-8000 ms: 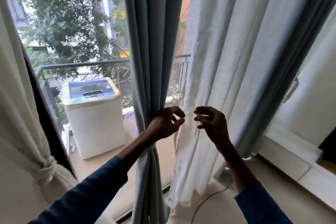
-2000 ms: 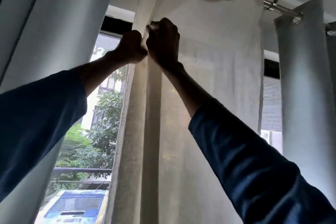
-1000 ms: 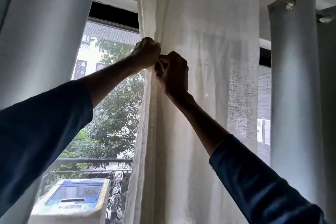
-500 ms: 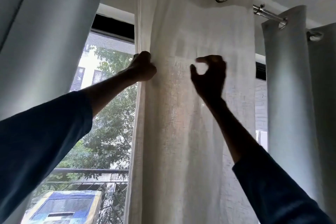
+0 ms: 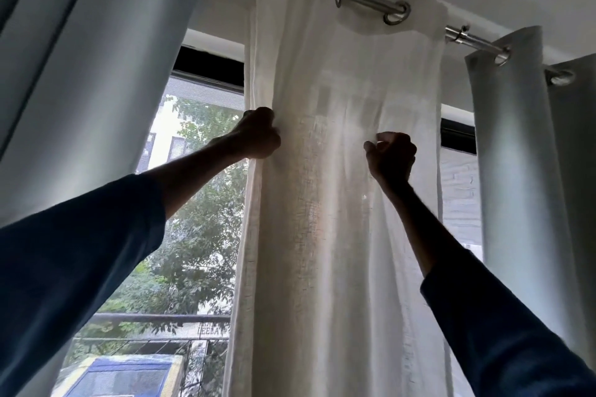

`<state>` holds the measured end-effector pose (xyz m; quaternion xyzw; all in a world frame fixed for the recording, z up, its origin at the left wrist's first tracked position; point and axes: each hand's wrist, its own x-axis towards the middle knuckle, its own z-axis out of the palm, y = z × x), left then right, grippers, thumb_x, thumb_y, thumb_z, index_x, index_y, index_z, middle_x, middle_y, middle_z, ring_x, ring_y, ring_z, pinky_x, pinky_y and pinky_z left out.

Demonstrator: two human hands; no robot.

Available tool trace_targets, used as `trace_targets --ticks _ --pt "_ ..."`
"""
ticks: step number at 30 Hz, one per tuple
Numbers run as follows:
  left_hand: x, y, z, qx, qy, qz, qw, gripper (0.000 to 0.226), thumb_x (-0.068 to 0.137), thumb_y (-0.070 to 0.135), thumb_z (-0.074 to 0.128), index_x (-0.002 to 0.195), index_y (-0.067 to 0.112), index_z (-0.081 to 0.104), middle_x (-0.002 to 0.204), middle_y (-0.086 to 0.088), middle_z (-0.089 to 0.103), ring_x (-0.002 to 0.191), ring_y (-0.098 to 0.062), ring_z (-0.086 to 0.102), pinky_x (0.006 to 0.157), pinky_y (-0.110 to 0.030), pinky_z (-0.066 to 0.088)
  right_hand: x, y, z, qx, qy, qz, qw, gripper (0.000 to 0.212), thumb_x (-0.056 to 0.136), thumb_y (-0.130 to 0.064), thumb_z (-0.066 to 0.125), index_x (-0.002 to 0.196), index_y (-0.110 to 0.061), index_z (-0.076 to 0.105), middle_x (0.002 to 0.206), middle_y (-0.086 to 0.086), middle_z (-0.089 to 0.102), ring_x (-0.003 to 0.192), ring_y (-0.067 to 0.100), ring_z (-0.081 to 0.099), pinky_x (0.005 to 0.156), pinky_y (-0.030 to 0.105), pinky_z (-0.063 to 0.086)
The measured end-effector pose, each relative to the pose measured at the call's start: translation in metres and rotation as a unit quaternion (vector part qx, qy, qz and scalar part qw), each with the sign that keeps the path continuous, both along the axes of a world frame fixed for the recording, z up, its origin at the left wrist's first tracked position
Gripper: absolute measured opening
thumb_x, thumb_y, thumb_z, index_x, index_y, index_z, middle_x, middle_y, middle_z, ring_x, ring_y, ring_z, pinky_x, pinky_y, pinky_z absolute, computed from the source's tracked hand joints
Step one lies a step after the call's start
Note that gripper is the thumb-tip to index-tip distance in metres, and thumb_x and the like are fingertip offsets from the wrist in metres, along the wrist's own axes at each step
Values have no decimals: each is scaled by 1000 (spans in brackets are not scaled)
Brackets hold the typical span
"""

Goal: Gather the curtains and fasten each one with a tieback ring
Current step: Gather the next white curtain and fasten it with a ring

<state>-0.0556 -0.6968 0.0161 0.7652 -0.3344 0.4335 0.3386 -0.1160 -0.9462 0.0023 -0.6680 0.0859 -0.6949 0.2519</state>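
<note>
White curtain [image 5: 338,203] is hanging from the metal rod [image 5: 367,0] by its eyelets, in the middle of our view; we are reaching up to it with both arms, dark blue sleeves [image 5: 64,267] covering our forearms. Our left hand [image 5: 259,134] is gripping the curtain's left edge, its fingers clenched round a bunch of folds gathered there. Our right hand [image 5: 392,155] is holding the cloth further right and slightly lower, its fingers curled, thumb and forefinger pinching a small fold; creases are running up from that pinch. Between our two hands the fabric is lying fairly flat and letting daylight through. To the left the left grey-blue curtain [image 5: 96,74] is hanging close to us; to the right the right grey-blue curtain [image 5: 516,171] is hanging on the same rod, just beside the white one, neither of them touched by us. Through the window glass we are seeing a leafy tree [image 5: 200,235], a balcony railing [image 5: 161,318] and, below it, a blue-topped machine [image 5: 122,374].
</note>
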Motion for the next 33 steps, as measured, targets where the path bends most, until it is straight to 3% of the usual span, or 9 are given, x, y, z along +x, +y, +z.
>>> trace_targets --ticks 2,6,9,13,18,21,23,29,33 --pt "4 1 0 -3 -7 -3 1000 15 99 18 49 89 10 41 77 4 34 65 -8 39 45 -21 28 1 14 2 -10 -4 28 1000 9 85 -16 70 76 -12 71 76 5 72 71 18 66 75 23 44" --pt "8 2 2 7 -14 6 1000 14 101 17 47 91 7 43 76 2 37 65 -8 40 47 -23 28 0 53 4 -76 -60 74 993 13 85 -13 74 95 -7 80 92 7 79 84 16 75 83 27 57" --pt "2 0 5 37 -13 21 999 11 98 15 48 92 5 48 83 -11 49 68 -21 51 48 -26 31 3 103 16 -172 -60 109 977 5 80 -6 75 77 -3 78 76 11 76 76 14 73 69 27 55" --pt "-2 11 7 19 -25 27 999 23 93 7 53 110 -5 63 106 -33 66 94 -39 65 65 -32 38 5 167 24 -263 8 79 962 28 68 -9 65 51 -6 43 54 5 27 60 -2 37 47 30 29" --pt "8 41 3 7 -3 50 999 26 98 11 48 111 -7 61 116 -28 62 111 -41 60 81 -36 43 9 164 10 -214 -24 99 971 34 83 -15 66 53 -9 51 53 5 54 56 16 54 63 34 49" --pt "-3 40 -6 32 -29 28 999 22 95 3 47 104 -8 64 110 -28 63 105 -41 61 77 -33 43 14 152 -8 -174 -20 100 979 11 84 -23 71 80 -13 76 81 -2 74 78 13 69 78 32 55" --pt "-9 33 -9 44 -41 20 998 24 96 2 46 107 -11 63 116 -30 60 108 -42 59 81 -34 44 17 147 -23 -152 -12 114 982 15 84 -23 74 96 -15 79 93 -2 76 87 13 70 85 33 55" --pt "-13 10 -12 44 -50 3 998 13 94 3 46 84 1 54 82 -14 58 86 -36 61 54 -24 32 14 136 -49 -154 -113 112 975 12 85 -19 77 87 -8 73 94 3 71 95 19 64 94 29 46" --pt "-17 -6 -14 -34 -12 -40 999 26 101 14 46 113 -4 62 111 -22 65 109 -38 61 78 -26 42 11 134 -53 -178 -92 148 968 14 89 -20 74 91 -6 72 94 4 73 88 16 69 84 38 56"
